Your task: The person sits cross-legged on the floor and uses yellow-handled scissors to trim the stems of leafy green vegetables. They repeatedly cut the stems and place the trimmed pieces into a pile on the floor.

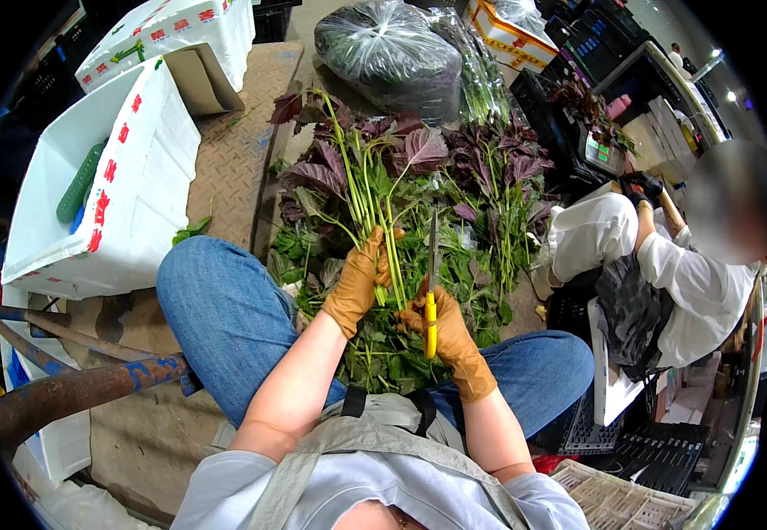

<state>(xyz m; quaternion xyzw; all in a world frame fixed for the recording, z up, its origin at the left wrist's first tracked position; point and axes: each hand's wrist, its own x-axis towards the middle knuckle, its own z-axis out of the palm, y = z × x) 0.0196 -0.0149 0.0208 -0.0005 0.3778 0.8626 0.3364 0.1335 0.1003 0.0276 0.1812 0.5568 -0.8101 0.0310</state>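
My left hand (359, 278), in a tan rubber glove, is closed around a bunch of long green stems with purple perilla leaves (420, 149) fanning out above it. Scissors with yellow handles (430, 324) are in my gloved right hand (446, 324), their blades pointing up and away from me. The fingertips of that hand are at the lower ends of the stems. Under and around both hands lies a heap of loose green leaves and stems (383, 361). Another pile of purple-leaved stems (506, 172) lies beyond, to the right of the scissors.
A white foam box (178, 159) stands at left on a rusty metal platform (238, 152), near a rusty pipe (92, 391). Filled plastic bags (390, 59) stand ahead. On the right a seated person (682, 285) in white works beside a scale (602, 154) and black crates.
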